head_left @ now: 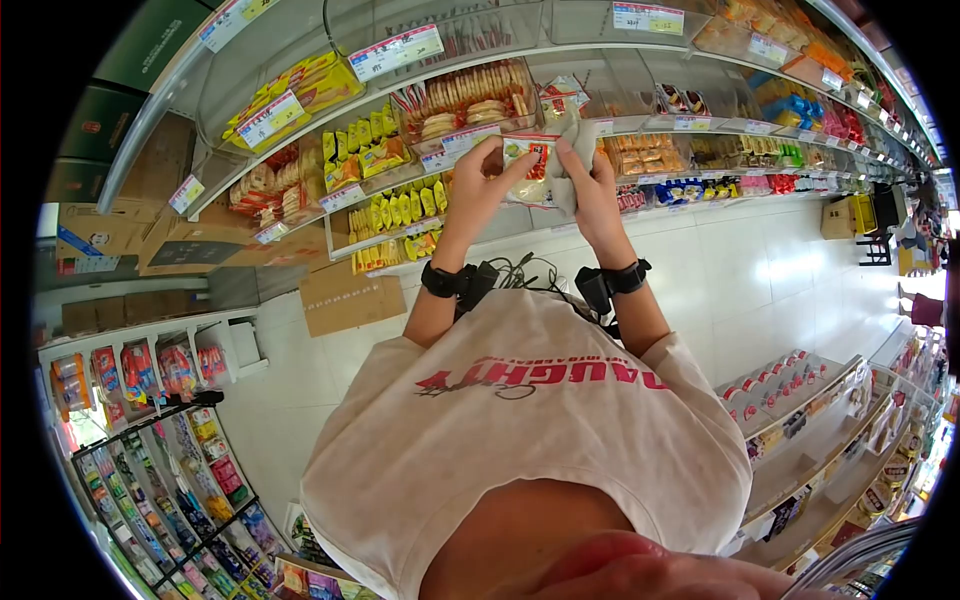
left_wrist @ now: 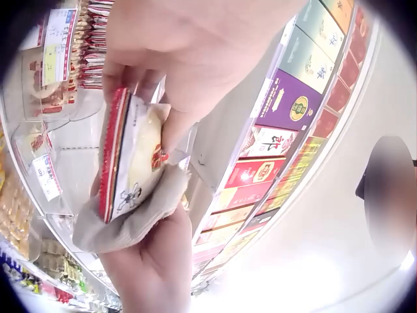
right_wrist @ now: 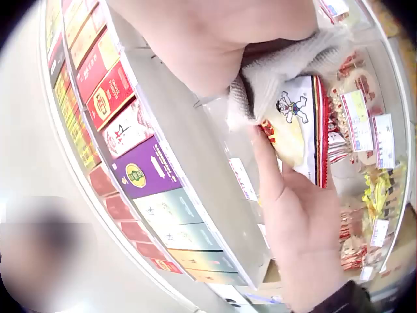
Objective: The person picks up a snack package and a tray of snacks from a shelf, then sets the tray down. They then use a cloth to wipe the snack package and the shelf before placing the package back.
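Note:
A small packaged rice cracker packet (head_left: 537,160), white and clear with red edging and a cartoon figure, is held up in front of the shelf. My left hand (head_left: 474,192) pinches it from the left side, thumb across its face in the left wrist view. From the right, my right hand (head_left: 602,200) grips a light grey knitted cloth (left_wrist: 140,225), which lies against the packet's side and lower edge. In the right wrist view the cloth (right_wrist: 287,68) bunches under the right hand's fingers, some of which it hides.
Clear shelf bins of rice crackers (head_left: 470,95) and yellow snack packets (head_left: 360,150) stand close behind the hands. Boxed goods (left_wrist: 287,104) line an upper shelf. A cardboard box (head_left: 350,298) sits on the floor at left, and dark cables (head_left: 520,272) hang near the waist.

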Action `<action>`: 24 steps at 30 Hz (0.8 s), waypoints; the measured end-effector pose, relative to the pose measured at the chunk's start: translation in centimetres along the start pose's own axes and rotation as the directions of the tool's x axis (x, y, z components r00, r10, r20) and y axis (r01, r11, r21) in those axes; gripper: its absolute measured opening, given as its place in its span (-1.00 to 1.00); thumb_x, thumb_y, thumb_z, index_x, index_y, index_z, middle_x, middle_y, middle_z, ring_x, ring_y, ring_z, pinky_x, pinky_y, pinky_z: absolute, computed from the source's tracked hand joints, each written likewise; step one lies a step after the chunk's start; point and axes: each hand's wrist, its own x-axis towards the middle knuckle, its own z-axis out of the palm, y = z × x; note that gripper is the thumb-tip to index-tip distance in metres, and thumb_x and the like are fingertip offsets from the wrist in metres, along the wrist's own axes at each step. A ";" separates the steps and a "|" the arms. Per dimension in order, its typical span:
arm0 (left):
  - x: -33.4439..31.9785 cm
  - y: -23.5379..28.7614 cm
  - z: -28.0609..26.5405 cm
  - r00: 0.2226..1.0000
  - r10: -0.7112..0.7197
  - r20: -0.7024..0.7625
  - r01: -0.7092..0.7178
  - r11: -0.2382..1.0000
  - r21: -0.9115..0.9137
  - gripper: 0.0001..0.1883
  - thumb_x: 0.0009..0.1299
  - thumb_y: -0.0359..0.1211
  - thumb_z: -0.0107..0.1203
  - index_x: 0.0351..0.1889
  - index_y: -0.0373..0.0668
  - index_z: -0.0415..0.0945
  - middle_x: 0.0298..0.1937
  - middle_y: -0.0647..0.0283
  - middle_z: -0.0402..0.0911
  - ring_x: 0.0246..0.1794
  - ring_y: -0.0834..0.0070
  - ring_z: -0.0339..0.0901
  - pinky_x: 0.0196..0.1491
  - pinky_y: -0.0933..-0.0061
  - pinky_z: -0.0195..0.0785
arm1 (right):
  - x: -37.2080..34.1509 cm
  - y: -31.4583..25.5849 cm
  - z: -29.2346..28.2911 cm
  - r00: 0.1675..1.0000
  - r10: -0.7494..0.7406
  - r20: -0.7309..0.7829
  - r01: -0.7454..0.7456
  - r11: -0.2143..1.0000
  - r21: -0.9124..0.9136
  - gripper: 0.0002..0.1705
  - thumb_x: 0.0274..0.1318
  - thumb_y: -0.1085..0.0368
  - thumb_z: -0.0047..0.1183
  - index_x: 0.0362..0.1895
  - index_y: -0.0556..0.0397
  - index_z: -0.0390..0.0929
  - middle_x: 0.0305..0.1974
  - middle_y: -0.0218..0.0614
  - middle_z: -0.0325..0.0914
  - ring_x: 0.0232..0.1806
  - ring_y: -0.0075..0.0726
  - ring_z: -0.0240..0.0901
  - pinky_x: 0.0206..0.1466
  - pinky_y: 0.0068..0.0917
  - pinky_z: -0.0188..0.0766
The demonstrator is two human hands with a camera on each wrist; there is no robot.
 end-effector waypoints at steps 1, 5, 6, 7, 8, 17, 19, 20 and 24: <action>-0.1 0.6 -0.1 0.998 -0.046 0.030 0.046 0.999 0.002 -0.69 0.34 -0.28 0.38 -0.32 -0.22 0.44 -0.55 0.46 0.30 -0.49 0.73 0.25 -0.43 0.58 0.13 | 0.2 0.1 -0.4 0.995 -0.098 0.003 0.098 0.986 -0.135 -0.73 0.37 0.16 0.14 -0.14 0.13 0.61 -0.45 -0.55 0.50 -0.42 -0.69 0.31 -0.32 -0.62 0.31; -0.2 -0.1 2.1 0.898 0.345 -0.273 -0.302 0.934 0.190 -0.65 0.34 -0.31 0.38 -0.05 -0.25 0.50 -0.32 0.29 0.51 -0.34 0.54 0.46 -0.26 0.49 0.35 | 0.5 0.1 -0.6 0.925 -0.380 -0.014 0.334 0.829 -0.448 -0.75 0.33 0.22 0.16 -0.23 0.19 0.63 -0.57 -0.47 0.46 -0.48 -0.67 0.23 -0.38 -0.61 0.26; -0.3 -0.3 2.5 0.899 0.365 -0.240 -0.317 0.923 0.216 -0.62 0.39 -0.28 0.32 0.06 -0.25 0.48 -0.22 0.24 0.55 -0.22 0.52 0.49 -0.16 0.47 0.38 | 0.5 0.0 -0.3 0.903 -0.428 -0.041 0.359 0.802 -0.477 -0.76 0.32 0.23 0.16 -0.24 0.21 0.64 -0.59 -0.44 0.45 -0.50 -0.67 0.21 -0.40 -0.61 0.25; -0.4 -0.5 2.7 0.899 0.385 -0.209 -0.334 0.911 0.242 -0.57 0.45 -0.25 0.26 0.17 -0.26 0.46 -0.13 0.19 0.58 -0.10 0.51 0.52 -0.06 0.46 0.42 | 0.2 -0.3 0.0 0.917 -0.397 -0.030 0.326 0.791 -0.517 -0.75 0.32 0.23 0.15 -0.18 0.21 0.63 -0.51 -0.35 0.51 -0.44 -0.60 0.30 -0.33 -0.56 0.31; -0.6 -0.5 2.9 0.897 0.404 -0.179 -0.350 0.897 0.269 -0.53 0.50 -0.23 0.20 0.28 -0.27 0.44 -0.04 0.13 0.61 0.02 0.49 0.55 0.03 0.44 0.45 | -0.3 -0.5 0.2 0.931 -0.364 -0.018 0.293 0.778 -0.556 -0.74 0.32 0.23 0.14 -0.12 0.21 0.63 -0.43 -0.27 0.57 -0.38 -0.53 0.40 -0.27 -0.52 0.37; -1.1 0.4 2.4 0.987 0.001 0.163 0.025 0.988 -0.151 -0.43 0.66 -0.02 -0.20 0.12 -0.47 0.38 0.00 -0.07 0.55 -0.02 0.25 0.51 0.07 0.28 0.36 | 0.1 1.4 2.2 0.758 -0.528 0.383 0.632 0.446 -0.634 -0.46 0.43 0.27 -0.15 0.40 0.22 0.27 0.31 0.19 0.34 0.32 0.19 0.35 0.35 -0.16 0.27; -1.2 2.4 2.6 0.988 0.020 0.156 -0.006 0.996 -0.090 -0.43 0.64 -0.01 -0.17 0.08 -0.46 0.41 -0.06 -0.06 0.58 -0.07 0.24 0.53 0.03 0.29 0.37 | 0.5 1.4 2.1 0.809 -0.493 0.321 0.585 0.619 -0.524 -0.48 0.46 0.23 -0.16 0.39 0.22 0.28 0.25 0.14 0.42 0.26 0.10 0.42 0.29 -0.22 0.32; -1.3 3.2 2.7 0.988 0.028 0.154 -0.019 0.998 -0.059 -0.44 0.64 -0.01 -0.15 0.05 -0.46 0.43 -0.09 -0.05 0.59 -0.09 0.24 0.54 0.01 0.29 0.38 | 0.6 1.8 2.0 0.844 -0.464 0.268 0.535 0.705 -0.465 -0.49 0.47 0.20 -0.15 0.36 0.22 0.32 0.18 0.08 0.45 0.18 0.01 0.45 0.23 -0.27 0.34; -1.1 3.1 2.7 0.981 0.140 0.137 -0.145 0.989 0.029 -0.49 0.63 -0.01 -0.12 0.03 -0.36 0.48 -0.35 0.24 0.53 -0.41 0.54 0.43 -0.31 0.45 0.31 | 1.5 2.0 0.6 0.985 -0.154 0.084 0.173 0.919 -0.354 -0.50 0.49 0.03 -0.10 0.19 0.22 0.45 -0.09 -0.15 0.54 -0.09 -0.34 0.45 0.01 -0.45 0.38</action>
